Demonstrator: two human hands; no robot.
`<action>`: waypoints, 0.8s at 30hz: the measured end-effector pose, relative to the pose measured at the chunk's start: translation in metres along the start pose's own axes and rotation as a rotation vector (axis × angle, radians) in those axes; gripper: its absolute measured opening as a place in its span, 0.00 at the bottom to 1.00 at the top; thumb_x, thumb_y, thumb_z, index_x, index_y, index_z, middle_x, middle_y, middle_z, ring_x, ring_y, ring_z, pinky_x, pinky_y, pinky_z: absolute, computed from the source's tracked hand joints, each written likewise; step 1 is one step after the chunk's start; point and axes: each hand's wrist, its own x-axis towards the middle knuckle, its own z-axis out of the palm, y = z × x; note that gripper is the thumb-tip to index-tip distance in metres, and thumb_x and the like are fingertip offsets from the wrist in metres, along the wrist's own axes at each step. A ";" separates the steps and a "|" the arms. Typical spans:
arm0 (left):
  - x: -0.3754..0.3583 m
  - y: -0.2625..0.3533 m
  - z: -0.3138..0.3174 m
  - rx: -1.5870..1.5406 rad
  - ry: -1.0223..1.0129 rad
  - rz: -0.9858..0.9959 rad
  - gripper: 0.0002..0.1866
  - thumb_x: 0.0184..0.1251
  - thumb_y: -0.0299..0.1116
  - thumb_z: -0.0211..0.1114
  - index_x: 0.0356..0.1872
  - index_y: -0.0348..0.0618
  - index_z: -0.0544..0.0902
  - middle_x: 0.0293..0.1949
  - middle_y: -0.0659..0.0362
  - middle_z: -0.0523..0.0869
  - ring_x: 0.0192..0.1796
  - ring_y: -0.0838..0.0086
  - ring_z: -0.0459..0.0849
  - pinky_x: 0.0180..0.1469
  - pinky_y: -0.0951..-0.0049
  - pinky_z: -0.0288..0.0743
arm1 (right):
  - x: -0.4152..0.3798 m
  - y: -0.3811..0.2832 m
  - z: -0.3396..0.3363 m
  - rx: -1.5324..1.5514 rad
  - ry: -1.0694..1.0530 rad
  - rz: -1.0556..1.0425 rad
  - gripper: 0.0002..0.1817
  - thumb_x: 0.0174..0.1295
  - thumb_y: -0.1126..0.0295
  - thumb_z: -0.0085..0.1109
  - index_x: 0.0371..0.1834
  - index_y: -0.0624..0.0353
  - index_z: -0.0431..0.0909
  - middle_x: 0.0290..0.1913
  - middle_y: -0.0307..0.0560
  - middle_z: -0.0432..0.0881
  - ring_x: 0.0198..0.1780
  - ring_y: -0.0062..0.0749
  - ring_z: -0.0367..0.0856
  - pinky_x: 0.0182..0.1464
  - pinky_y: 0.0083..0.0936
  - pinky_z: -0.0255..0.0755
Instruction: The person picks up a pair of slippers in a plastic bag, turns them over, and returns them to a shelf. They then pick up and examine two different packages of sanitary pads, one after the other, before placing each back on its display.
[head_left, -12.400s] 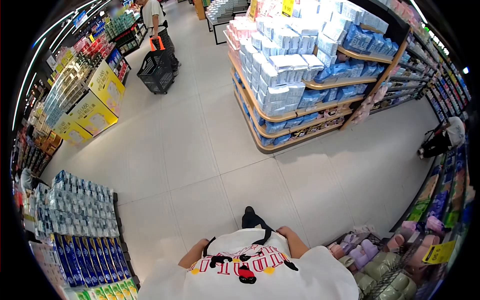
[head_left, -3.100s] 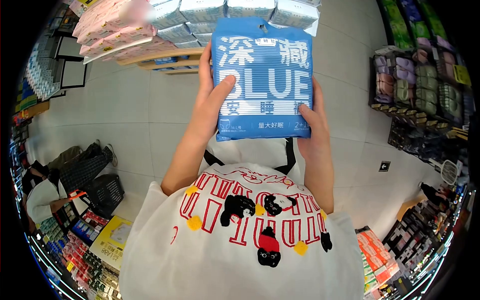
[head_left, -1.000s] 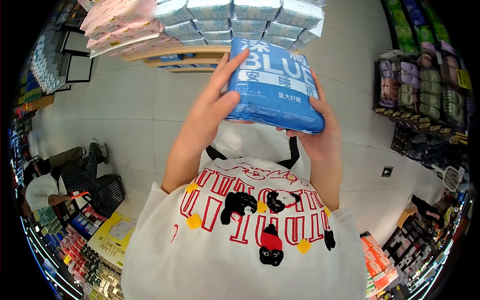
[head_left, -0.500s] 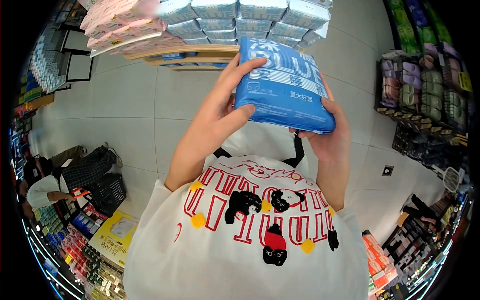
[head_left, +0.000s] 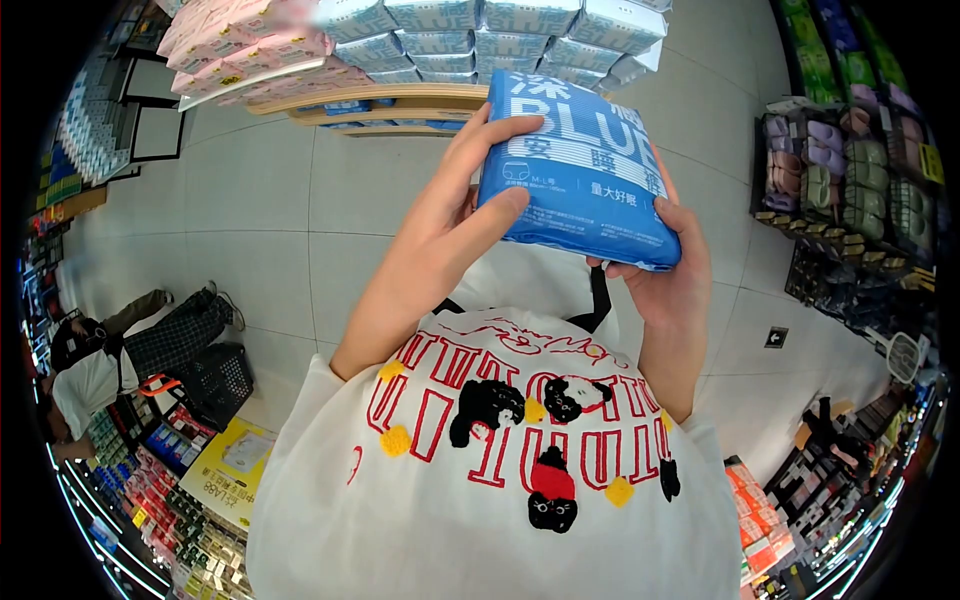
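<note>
Between left hand (head_left: 440, 215) and right hand (head_left: 668, 270) — glossy, pillowy blue pack (head_left: 580, 175).

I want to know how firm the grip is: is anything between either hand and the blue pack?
Nothing visible. The left hand lies bare on the blue pack, thumb on its face, and the right hand cups its lower edge, both touching the wrapper directly.

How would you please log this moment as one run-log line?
left hand: grips flat blue plastic pack | right hand: supports pack from below | pack: tilted, above white printed shirt
</note>
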 end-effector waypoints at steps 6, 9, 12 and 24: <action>-0.002 -0.002 -0.001 -0.046 -0.015 -0.010 0.31 0.51 0.29 0.48 0.62 0.37 0.68 0.60 0.47 0.68 0.65 0.65 0.64 0.66 0.72 0.52 | -0.004 0.002 0.000 -0.017 0.011 -0.013 0.41 0.56 0.61 0.46 0.73 0.59 0.43 0.53 0.65 0.73 0.30 0.47 0.85 0.19 0.23 0.81; -0.003 -0.005 -0.002 -0.022 -0.020 0.037 0.32 0.49 0.28 0.47 0.62 0.36 0.68 0.62 0.47 0.67 0.65 0.65 0.63 0.67 0.71 0.51 | -0.006 -0.001 0.001 0.000 0.009 -0.015 0.41 0.55 0.60 0.47 0.72 0.59 0.44 0.53 0.64 0.74 0.29 0.45 0.85 0.18 0.23 0.80; -0.004 0.001 0.002 -0.046 -0.034 0.048 0.33 0.48 0.27 0.46 0.62 0.35 0.68 0.63 0.46 0.66 0.66 0.64 0.63 0.68 0.70 0.50 | -0.008 -0.003 0.001 0.013 0.041 -0.002 0.41 0.55 0.60 0.47 0.72 0.59 0.44 0.53 0.63 0.74 0.28 0.44 0.84 0.17 0.23 0.79; -0.005 -0.005 -0.009 -0.075 -0.197 0.124 0.29 0.58 0.23 0.49 0.65 0.43 0.65 0.72 0.42 0.44 0.67 0.65 0.60 0.62 0.72 0.59 | -0.016 -0.007 -0.006 0.052 -0.033 -0.010 0.44 0.52 0.65 0.53 0.73 0.61 0.42 0.61 0.65 0.64 0.46 0.50 0.82 0.27 0.34 0.84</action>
